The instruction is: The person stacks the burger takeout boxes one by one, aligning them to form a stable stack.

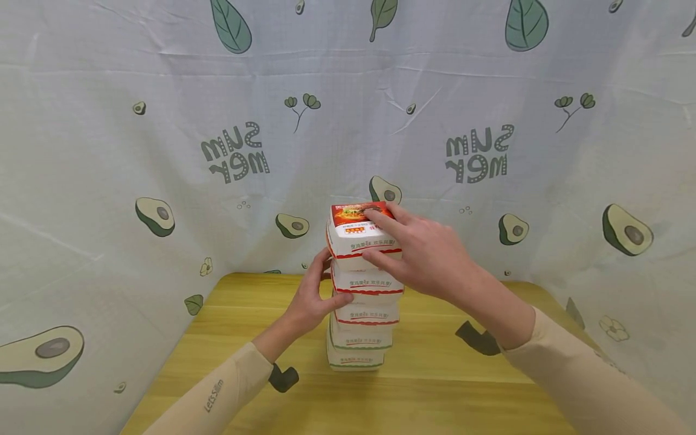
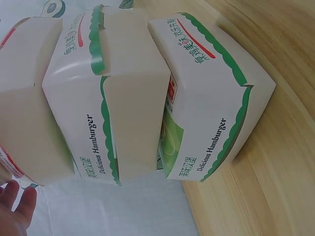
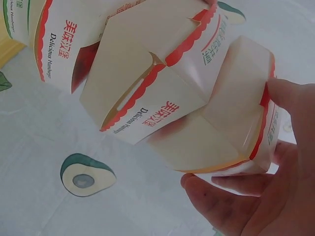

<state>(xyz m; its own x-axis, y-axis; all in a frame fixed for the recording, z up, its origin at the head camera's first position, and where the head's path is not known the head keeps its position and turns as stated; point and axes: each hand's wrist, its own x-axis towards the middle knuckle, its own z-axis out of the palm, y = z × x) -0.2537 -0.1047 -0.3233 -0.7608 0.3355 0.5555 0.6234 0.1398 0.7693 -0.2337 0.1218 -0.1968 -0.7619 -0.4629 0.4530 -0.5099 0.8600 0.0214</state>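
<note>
A tall stack of cardboard hamburger boxes (image 1: pixel 365 314) stands on the wooden table. The top box (image 1: pixel 350 244) has red trim and a burger picture on its lid. My right hand (image 1: pixel 429 254) grips this top box from the right, fingers over the lid and thumb on the front; the right wrist view shows it between thumb and fingers. My left hand (image 1: pixel 312 299) holds the stack's left side around the second box (image 1: pixel 375 282), thumb in front and fingers partly hidden behind. Lower down, the green-trimmed boxes (image 2: pixel 197 98) sit slightly askew.
The yellowish wooden table (image 1: pixel 457 386) spreads out around the stack. Behind and beside it hangs a pale cloth (image 1: pixel 348 139) printed with avocados and leaves. Dark patches (image 1: pixel 478 338) show near both forearms.
</note>
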